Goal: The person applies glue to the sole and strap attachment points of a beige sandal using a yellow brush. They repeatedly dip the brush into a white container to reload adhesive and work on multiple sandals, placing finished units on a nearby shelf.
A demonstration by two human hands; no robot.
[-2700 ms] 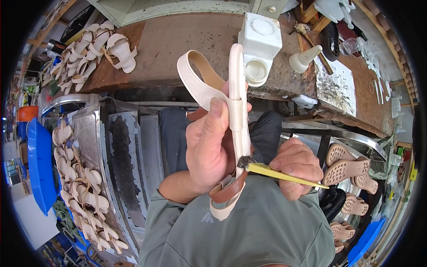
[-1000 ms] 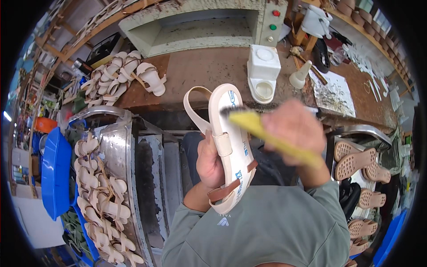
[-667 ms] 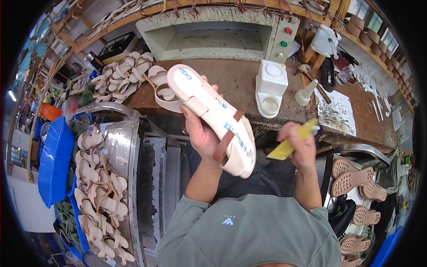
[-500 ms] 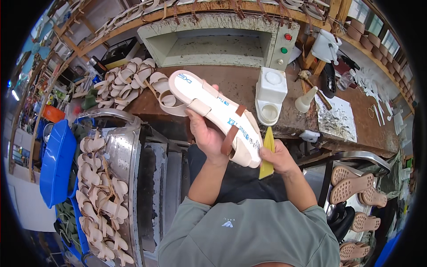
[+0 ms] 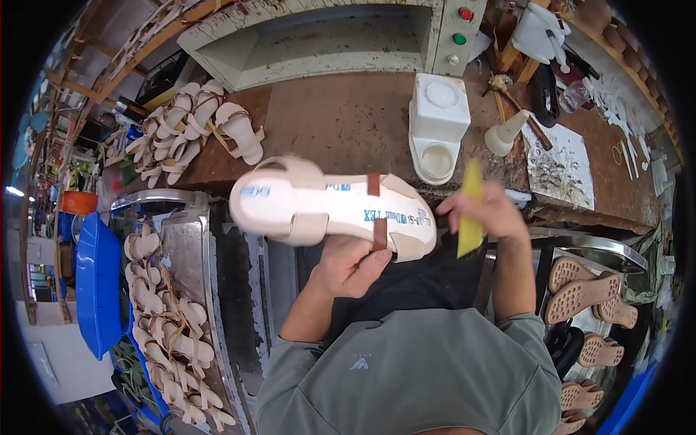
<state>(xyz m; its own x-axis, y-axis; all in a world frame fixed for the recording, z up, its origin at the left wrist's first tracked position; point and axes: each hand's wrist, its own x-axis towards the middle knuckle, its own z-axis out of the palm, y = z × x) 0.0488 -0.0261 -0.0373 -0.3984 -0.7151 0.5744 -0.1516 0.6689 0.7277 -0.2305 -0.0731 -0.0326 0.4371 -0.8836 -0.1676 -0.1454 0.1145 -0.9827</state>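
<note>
Head camera: the left hand (image 5: 349, 268) has the beige sandal (image 5: 346, 206) gripped by its lower edge, fingers mostly hidden, and there it is, mid-view in front of the workbench (image 5: 319, 116), printed white face to the camera, wide end pointing left! Across from it, the right hand (image 5: 500, 212) pinches a flat yellow brush (image 5: 470, 235), just beside the sandal's narrow end, not touching. A white container (image 5: 441, 119) stands behind on the bench.

Blue print (image 5: 386, 217) marks the sandal (image 5: 341, 211), a pale emblem (image 5: 359, 363) the shirt (image 5: 428, 370).
</note>
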